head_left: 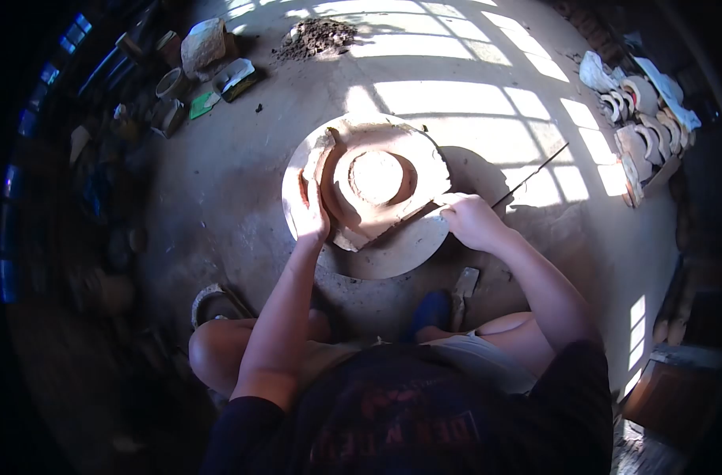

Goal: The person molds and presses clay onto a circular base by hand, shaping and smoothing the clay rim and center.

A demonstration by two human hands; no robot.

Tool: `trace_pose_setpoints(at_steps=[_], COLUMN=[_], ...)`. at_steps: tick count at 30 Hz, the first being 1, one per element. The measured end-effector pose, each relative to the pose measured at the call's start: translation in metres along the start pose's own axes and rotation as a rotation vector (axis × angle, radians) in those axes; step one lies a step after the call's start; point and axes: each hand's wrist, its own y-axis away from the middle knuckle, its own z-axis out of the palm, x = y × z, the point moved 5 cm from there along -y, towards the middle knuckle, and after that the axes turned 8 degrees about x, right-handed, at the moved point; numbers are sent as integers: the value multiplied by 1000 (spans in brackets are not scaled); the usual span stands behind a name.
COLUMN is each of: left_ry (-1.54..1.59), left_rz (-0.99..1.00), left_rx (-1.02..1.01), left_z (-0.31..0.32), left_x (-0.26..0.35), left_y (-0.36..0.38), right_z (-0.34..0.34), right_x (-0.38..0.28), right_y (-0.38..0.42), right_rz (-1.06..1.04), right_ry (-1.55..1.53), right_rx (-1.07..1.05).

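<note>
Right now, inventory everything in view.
wheel: 1, pale grey, centre
clay slab: 1, tan, on wheel
raised disc: 1, pale, mid-slab
curved clay strip: 1, brown, slab's left
crumbled heap: 1, brown, top
large lump: 1, tan, upper left
curved pieces: several, tan, right
stick: 1, dark, right
flat tool: 1, grey, beside shoe
clutter: uncounted, dim, left
shirt: 1, dark, bottom
shoe: 1, blue, below wheel
left hand: 1, bare, on strip
right hand: 1, bare, slab's edge

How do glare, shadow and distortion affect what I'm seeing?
Head view: window-barred sunlight bleaches parts of the smooth grey floor; head view: brightness flattens detail on top of the round, pale clay piece; head view: a dark shadow lies right of the pale circular wheel; head view: outer edges sink toward black, with fisheye bowing.
</note>
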Motion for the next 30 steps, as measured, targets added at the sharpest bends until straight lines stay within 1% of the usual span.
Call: trace_pose_setpoints(at_steps=[1, 3, 4, 6, 7, 8, 11, 13, 14, 15, 17, 18, 21, 22, 24, 25, 26, 27, 29, 30], left_ry=[98, 47, 23, 196, 284, 262, 158, 75, 36, 84, 180, 124, 279, 309, 367, 322, 277, 233, 313, 351], left_rz=[14, 47, 63, 5, -27, -17, -18, 0, 8, -6, -30, -30, -67, -54, -26, -83, -138, -196, -237, -259], left_rx=[23, -18, -36, -70, -86, -75, -138, -34, 20, 30, 46, 52, 74, 61, 38, 46, 54, 61, 25, 6], left_z=[8, 4, 4, 15, 18, 19, 7, 10, 12, 12, 11, 11, 14, 18, 20, 16, 10, 6, 3, 3], left_x=[-26, -17, -11, -44, -50, -55, -12, -31, -43, -39, -31, -31, -33, -37, -45, -38, -31, -22, -9, -6], left_y=[-5, -9, -11, -15, -17, -15, -10, -2, 2, 4, 9, 12, 12, 11, 5, 3, 2, 1, 1, 1], right_z=[8, 23, 29, 33, 33, 35, 39, 45, 53, 59, 73, 68, 88, 92, 89, 84, 81, 82, 84, 70], right_x=[0, 0, 3, 3, -1, -1, -5, -8, -12, -17, -23, -36, -55, -65, -82, -96, -102, -100, -89, -85], right_y=[-3, -9, -13, -15, -15, -15, -11, -3, 3, 8, 15, 17, 23, 25, 28, 30, 33, 35, 38, 41], right_rz=[-12, -35, -69, -82, -89, -67, -11, 18, 48, 81, 137, 214, 109, 65, 80, 83, 234, 253, 294, 314], right_ry=[65, 196, 264, 245, 237, 250, 262, 233, 207, 181, 122, 26, 84, 59, -269, -435, -658, -712, -822, -787], right_rx=[-30, -97, -78, 40, 97, 85, 67, 75, -5, -85, -103, -155, -225, -163, -283, -345, -334, -281, -180, -122])
